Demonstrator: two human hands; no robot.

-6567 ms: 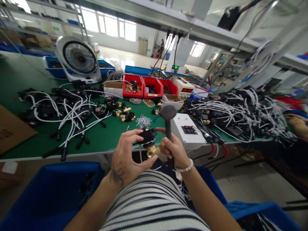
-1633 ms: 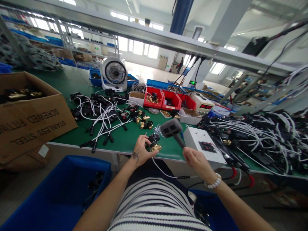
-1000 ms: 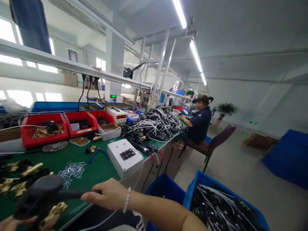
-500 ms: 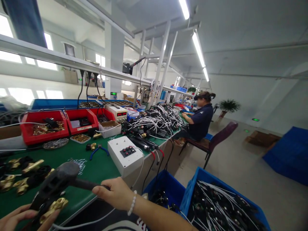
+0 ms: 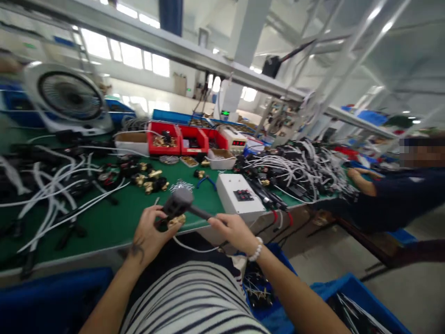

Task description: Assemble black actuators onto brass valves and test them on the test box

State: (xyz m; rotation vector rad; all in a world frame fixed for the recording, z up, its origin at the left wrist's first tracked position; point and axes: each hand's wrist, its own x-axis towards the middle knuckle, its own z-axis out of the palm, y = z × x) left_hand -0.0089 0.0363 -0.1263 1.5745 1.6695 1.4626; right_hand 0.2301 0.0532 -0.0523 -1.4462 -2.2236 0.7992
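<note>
In the head view my right hand [image 5: 233, 230] is closed round the handle of a dark grey hammer [image 5: 181, 197]. The hammer's head is over my left hand [image 5: 152, 232], touching or just above the part there; I cannot tell which. My left hand grips a black part with a brass fitting [image 5: 176, 221], partly hidden behind the hammer. A white cable [image 5: 196, 249] hangs below it toward my right hand. Just beyond lie loose silver pins [image 5: 181, 185], brass fittings with black parts [image 5: 151, 182] and blue-handled pliers [image 5: 206, 183].
A white control box [image 5: 229, 188] stands on the green bench [image 5: 118, 215]. Red bins [image 5: 163, 148] and a fan [image 5: 71, 95] stand behind. White-cabled black parts [image 5: 295, 160] are heaped at right, where another person [image 5: 392, 195] sits. Blue crates [image 5: 351, 285] sit below.
The view has swung left and down, bringing the fan, the left-hand heap of cables and my striped top into sight. Both hands keep their holds on the hammer and the part.
</note>
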